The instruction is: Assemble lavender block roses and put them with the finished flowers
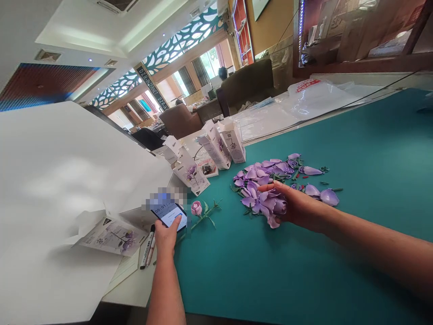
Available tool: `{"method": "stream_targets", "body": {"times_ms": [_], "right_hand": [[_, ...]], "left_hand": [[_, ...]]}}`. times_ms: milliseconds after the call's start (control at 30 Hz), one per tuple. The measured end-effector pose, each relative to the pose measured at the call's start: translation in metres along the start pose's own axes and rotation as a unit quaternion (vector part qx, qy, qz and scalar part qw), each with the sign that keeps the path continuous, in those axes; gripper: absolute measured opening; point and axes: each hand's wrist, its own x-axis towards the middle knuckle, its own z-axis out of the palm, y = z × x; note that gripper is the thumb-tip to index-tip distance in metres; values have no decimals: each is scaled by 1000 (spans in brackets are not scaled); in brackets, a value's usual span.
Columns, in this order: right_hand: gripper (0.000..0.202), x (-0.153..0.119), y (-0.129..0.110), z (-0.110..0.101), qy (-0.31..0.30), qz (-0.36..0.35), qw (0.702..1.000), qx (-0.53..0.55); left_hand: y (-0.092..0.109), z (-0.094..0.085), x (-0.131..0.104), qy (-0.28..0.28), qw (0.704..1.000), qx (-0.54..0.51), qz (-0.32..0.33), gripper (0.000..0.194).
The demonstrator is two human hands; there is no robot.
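Observation:
My left hand (pixel 166 237) is closed on a smartphone (pixel 171 213), the thumb lying on its lit screen, where a timer shows. The phone's upper part is blurred over. A purple artificial flower (pixel 272 203) rests in my right hand (pixel 297 205), whose fingers curl round the back of the bloom; some fingertips are hidden behind petals. Just beyond it lies a heap of loose purple petals (pixel 260 170) with green pieces. Between my hands, a pink rose on a green stem (pixel 196 208) lies on the teal mat (pixel 230 271).
Several printed flower boxes (pixel 192 174) stand at the mat's far edge, and another box (pixel 117 237) lies at the left. Marker pens (pixel 148 250) sit near my left wrist. A large white sheet (pixel 50 189) fills the left side. Plastic bags (pixel 311 101) lie behind the mat.

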Motion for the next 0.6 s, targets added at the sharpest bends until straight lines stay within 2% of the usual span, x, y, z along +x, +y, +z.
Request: {"method": "stream_targets", "body": {"times_ms": [233, 600], "right_hand": [[32, -3, -1, 1, -2, -4, 1000, -16], [32, 0, 0, -1, 0, -9, 1000, -9]], "left_hand": [[-6, 2, 4, 6, 1000, -18, 5, 34], [-9, 3, 4, 13, 990, -132, 45, 35]]}}
